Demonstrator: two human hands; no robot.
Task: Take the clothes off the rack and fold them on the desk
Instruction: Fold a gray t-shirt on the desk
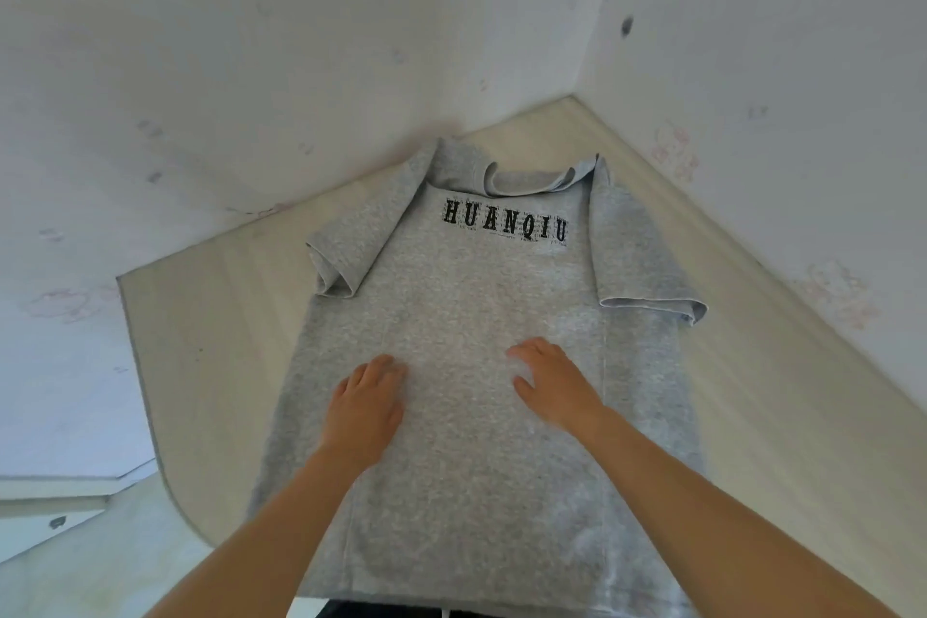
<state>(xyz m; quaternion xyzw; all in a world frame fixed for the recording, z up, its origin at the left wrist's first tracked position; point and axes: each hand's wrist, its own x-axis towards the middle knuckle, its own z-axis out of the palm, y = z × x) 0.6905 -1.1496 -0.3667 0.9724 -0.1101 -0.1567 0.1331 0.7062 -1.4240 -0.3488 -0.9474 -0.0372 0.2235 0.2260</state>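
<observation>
A grey short-sleeved T-shirt [466, 296] with black lettering across the chest lies spread flat on the pale wooden desk [215, 316], collar toward the far corner and hem at the near edge. My left hand [366, 404] rests palm-down on the shirt's middle, left of centre. My right hand [557, 379] lies flat on the fabric to the right of it, fingers spread. Both sleeves lie out to the sides, the left one slightly rumpled. No rack is in view.
The desk fits into a corner between two white walls [251, 65] with faint marks. Its left edge [145, 396] drops off to a lower pale surface. Bare desk top shows to the left and right of the shirt.
</observation>
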